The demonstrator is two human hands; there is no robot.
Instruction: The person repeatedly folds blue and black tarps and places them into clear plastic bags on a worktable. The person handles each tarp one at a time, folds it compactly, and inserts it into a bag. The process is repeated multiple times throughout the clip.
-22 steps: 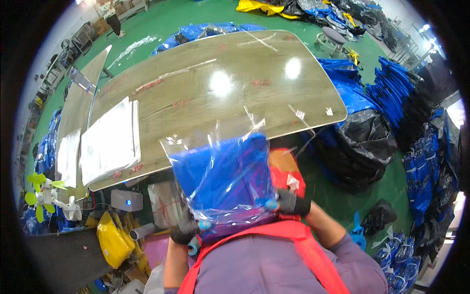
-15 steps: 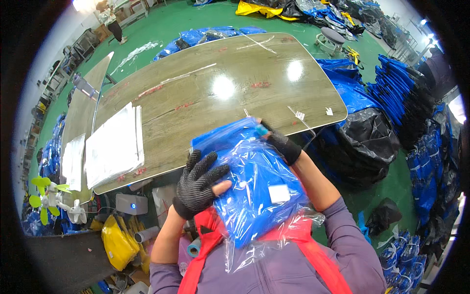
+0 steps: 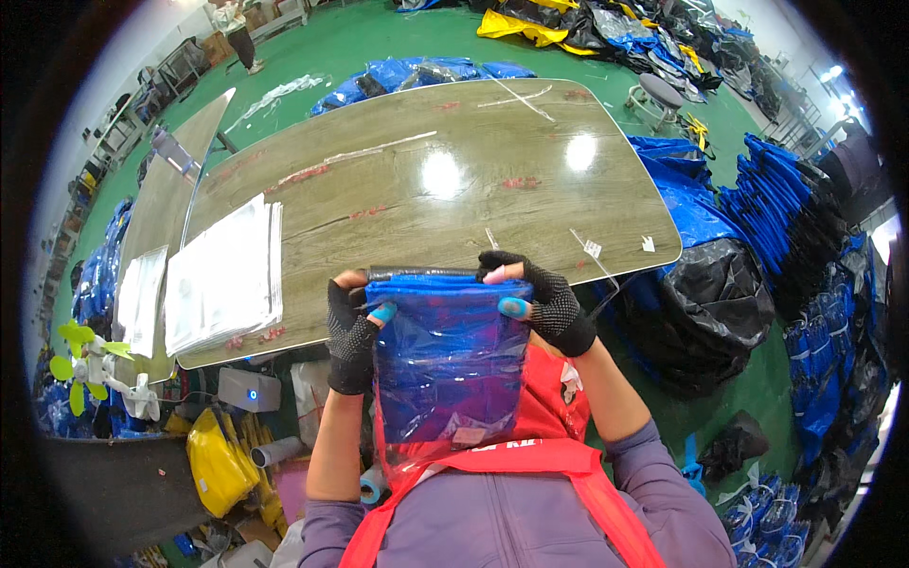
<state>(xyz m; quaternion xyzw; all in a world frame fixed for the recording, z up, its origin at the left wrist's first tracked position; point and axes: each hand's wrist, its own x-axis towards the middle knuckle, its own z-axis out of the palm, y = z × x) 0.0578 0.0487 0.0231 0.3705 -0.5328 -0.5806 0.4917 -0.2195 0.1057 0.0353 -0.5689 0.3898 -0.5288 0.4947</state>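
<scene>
Folded blue pack [image 3: 450, 364] before the counter's [image 3: 417, 213] near edge
Left fingers [image 3: 383, 313] and right fingers [image 3: 513, 307] clamp its upper corners, glossy clear plastic creased.

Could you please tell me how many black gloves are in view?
2: one glove on the left hand, one on the right hand, both holding the bagged blue bundle; others may be hidden.

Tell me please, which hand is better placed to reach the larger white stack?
Probably the left hand: it is nearer the larger white stack, while the right hand is across the blue package. Both hands hold that package, so the left would need freeing.
</scene>
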